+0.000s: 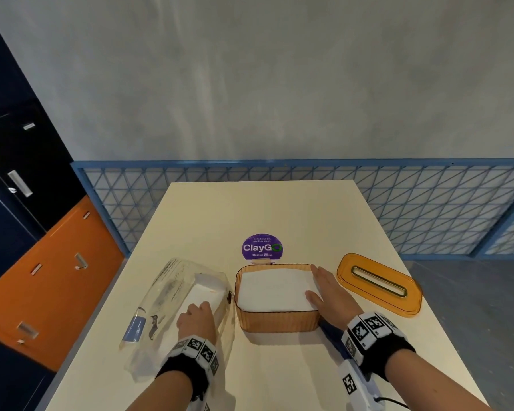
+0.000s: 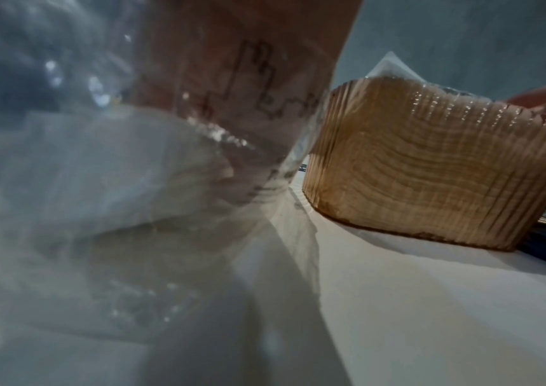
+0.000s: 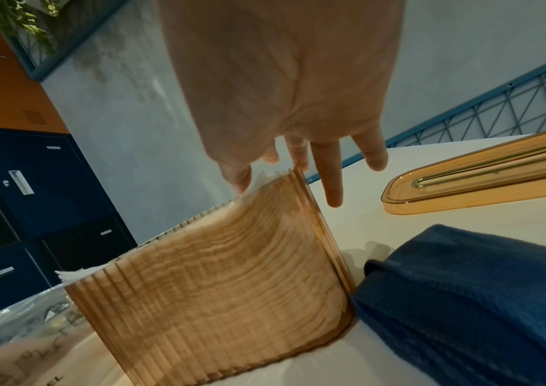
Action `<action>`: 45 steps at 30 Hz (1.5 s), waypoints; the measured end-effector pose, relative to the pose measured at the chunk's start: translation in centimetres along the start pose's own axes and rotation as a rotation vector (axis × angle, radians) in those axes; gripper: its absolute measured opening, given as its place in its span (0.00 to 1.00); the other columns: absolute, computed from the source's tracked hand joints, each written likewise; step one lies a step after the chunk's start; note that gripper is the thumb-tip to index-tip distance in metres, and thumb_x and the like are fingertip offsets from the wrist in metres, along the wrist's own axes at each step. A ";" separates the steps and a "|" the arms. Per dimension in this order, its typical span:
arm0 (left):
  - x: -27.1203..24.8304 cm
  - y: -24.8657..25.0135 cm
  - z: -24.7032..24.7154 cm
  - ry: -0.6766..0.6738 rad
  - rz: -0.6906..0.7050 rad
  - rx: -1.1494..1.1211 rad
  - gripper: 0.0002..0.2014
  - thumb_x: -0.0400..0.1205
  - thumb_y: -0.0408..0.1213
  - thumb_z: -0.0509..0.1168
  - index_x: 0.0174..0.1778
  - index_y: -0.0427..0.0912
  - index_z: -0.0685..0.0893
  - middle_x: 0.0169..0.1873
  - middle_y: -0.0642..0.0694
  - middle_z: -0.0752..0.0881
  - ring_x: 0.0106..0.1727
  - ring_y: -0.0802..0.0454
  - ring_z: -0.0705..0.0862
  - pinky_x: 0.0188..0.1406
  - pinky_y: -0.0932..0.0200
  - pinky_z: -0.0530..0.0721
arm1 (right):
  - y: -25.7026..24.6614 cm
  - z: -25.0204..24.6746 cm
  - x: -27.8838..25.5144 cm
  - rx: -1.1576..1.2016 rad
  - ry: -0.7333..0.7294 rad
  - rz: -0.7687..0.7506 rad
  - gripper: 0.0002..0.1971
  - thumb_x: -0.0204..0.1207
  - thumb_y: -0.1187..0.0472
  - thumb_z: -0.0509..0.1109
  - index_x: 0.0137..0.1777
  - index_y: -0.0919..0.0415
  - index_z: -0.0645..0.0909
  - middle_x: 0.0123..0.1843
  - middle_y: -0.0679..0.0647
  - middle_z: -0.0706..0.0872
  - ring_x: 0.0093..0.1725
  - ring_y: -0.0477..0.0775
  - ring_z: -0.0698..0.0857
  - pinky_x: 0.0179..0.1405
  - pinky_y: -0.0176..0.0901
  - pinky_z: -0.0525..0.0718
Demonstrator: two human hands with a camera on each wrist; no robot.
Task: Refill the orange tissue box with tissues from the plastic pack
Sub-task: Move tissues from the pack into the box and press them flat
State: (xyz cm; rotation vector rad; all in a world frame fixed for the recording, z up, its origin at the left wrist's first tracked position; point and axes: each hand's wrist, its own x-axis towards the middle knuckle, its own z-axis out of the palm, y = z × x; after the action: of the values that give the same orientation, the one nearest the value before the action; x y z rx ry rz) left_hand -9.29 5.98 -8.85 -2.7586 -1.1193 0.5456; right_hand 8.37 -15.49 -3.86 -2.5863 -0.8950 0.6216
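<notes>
Box: the orange tissue box stands open near the middle of the table, its ribbed see-through wall showing a full stack of white tissues up to the rim.
Lid: the orange lid with its long slot lies flat on the table to the right of the box, apart from it.
Pack: the clear plastic pack lies on its side just left of the box, with a smaller white stack still inside.
Right hand: the right hand lies over the box's right edge, fingers straight and slightly spread; the thumb rests on the tissues, and the other fingers reach along and outside the right wall.
Left hand: the left hand is inside the pack's near end, fingers curled over the stack; whether it actually grips the tissues cannot be told.
Cloth: a dark blue cloth lies against the box's near right corner, under the right wrist.
Sticker: a round purple sticker is on the table just beyond the box.
</notes>
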 end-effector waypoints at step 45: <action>-5.2 -2.2 -11.8 0.666 0.077 -0.372 0.18 0.53 0.29 0.83 0.32 0.40 0.81 0.25 0.45 0.80 0.21 0.46 0.79 0.13 0.65 0.50 | -10.6 -7.1 -1.5 0.961 -0.200 0.036 0.25 0.83 0.40 0.51 0.62 0.60 0.77 0.51 0.61 0.89 0.44 0.61 0.88 0.45 0.49 0.86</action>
State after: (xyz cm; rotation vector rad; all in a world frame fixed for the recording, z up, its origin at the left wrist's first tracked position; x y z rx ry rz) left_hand -9.80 4.28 4.13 -2.9089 -1.0111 -0.6083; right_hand 5.52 -9.70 7.27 -1.6906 -0.4217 1.0206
